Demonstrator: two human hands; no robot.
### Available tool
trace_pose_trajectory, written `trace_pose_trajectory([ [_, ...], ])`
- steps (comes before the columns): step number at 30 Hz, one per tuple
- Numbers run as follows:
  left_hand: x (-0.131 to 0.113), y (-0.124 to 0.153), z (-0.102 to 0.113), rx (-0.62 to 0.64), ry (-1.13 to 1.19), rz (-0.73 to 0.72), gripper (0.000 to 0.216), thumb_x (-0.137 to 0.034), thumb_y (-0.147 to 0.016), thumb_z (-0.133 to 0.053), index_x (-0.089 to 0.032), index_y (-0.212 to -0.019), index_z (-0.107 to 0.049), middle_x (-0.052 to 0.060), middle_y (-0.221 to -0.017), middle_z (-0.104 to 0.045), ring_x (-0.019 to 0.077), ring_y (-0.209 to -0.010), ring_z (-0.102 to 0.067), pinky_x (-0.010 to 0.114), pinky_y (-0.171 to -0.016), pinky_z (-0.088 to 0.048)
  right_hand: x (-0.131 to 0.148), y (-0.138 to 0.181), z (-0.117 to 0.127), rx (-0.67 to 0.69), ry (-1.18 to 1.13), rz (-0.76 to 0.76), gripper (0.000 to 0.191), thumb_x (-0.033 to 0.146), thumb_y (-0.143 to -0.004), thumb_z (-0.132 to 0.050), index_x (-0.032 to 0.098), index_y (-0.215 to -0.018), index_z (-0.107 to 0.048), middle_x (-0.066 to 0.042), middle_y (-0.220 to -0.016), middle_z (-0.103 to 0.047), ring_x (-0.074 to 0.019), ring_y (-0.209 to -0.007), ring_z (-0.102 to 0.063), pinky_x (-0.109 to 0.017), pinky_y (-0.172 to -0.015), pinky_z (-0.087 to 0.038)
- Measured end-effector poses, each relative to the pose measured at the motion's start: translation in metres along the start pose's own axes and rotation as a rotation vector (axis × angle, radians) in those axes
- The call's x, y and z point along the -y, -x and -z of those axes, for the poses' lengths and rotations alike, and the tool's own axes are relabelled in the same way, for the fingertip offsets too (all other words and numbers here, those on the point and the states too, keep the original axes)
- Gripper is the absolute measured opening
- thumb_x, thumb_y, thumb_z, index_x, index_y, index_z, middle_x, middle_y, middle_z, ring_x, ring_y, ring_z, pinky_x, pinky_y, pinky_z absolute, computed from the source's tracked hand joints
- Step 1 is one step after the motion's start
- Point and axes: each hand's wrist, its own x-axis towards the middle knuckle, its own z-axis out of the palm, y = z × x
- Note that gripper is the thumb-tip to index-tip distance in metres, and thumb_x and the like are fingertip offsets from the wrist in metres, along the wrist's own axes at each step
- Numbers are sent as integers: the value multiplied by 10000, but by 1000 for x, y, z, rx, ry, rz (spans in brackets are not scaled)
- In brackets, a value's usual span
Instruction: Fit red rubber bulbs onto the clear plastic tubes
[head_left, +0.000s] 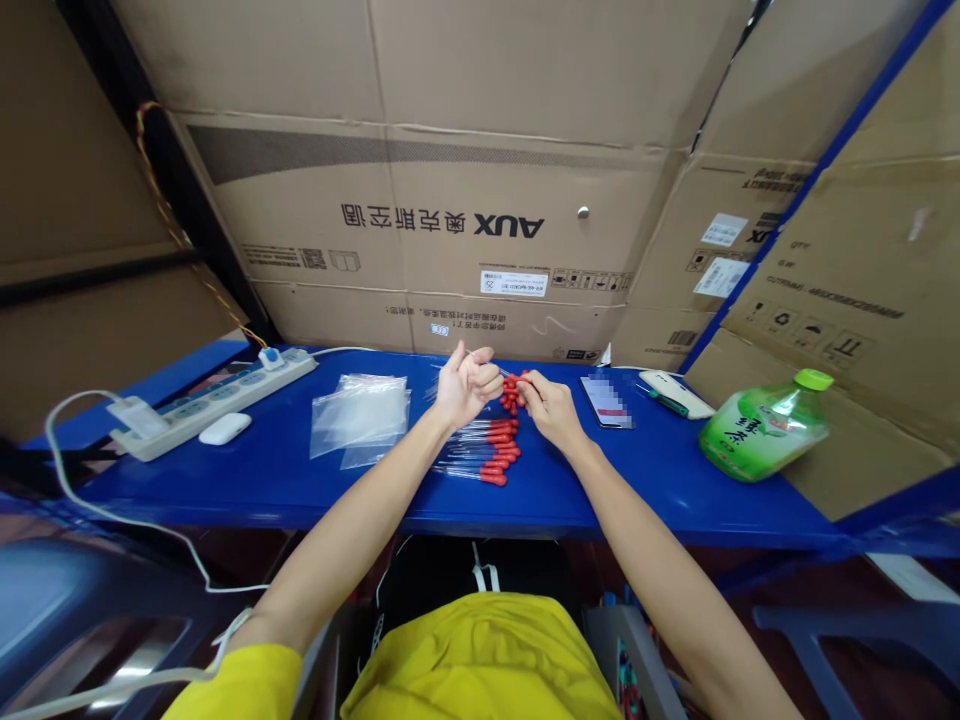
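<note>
My left hand [463, 384] is raised a little above the blue shelf [262, 470], fingers curled round a bunch of clear droppers with red bulbs [512, 392]. My right hand [549, 406] pinches the red bulb ends of that same bunch from the right. Just below the hands, several more red-bulbed droppers [489, 452] lie in a loose row on the shelf. A small stack of clear plastic bags [361, 415] lies to the left of them.
A white power strip [214, 400] and a white mouse-shaped object [224, 428] sit at far left. A phone [607, 401], a white case [677, 393] and a green bottle lying on its side [761, 427] are to the right. Cardboard boxes [450, 220] wall the back.
</note>
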Motion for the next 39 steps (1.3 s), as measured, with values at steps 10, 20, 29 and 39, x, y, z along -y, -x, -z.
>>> trace_pose_trajectory([
  [10,1,1,-2,-36,60,11,451,-526,-1033,-288,-201,-748,-413,-70,-513,-173,116,-418,-260,243,-458,-237,7,-1,0,-43,22,67,320,373,-1039,-432,202,-841,-616,-7,-679,-645,-119,-550,-550,-222,-592,-403],
  [20,2,0,0,-15,74,23,453,-520,-1038,-280,-200,-747,-413,-68,-512,-171,117,-426,-253,245,-462,-234,6,-1,-2,-49,-7,41,307,347,-1043,-424,200,-848,-611,4,-658,-625,-112,-534,-547,-221,-583,-405],
  [29,4,1,-4,-57,80,18,456,-528,-1035,-281,-202,-743,-411,-67,-507,-174,117,-425,-244,244,-459,-230,9,-1,0,-43,-21,39,319,354,-1043,-428,201,-825,-603,7,-647,-618,-109,-530,-551,-219,-583,-409],
  [39,4,1,-4,-50,67,22,460,-529,-1037,-256,-204,-744,-400,-67,-510,-165,118,-427,-236,249,-461,-231,8,0,-2,-35,-18,32,329,379,-1043,-422,201,-845,-616,4,-646,-629,-114,-534,-560,-220,-588,-423],
])
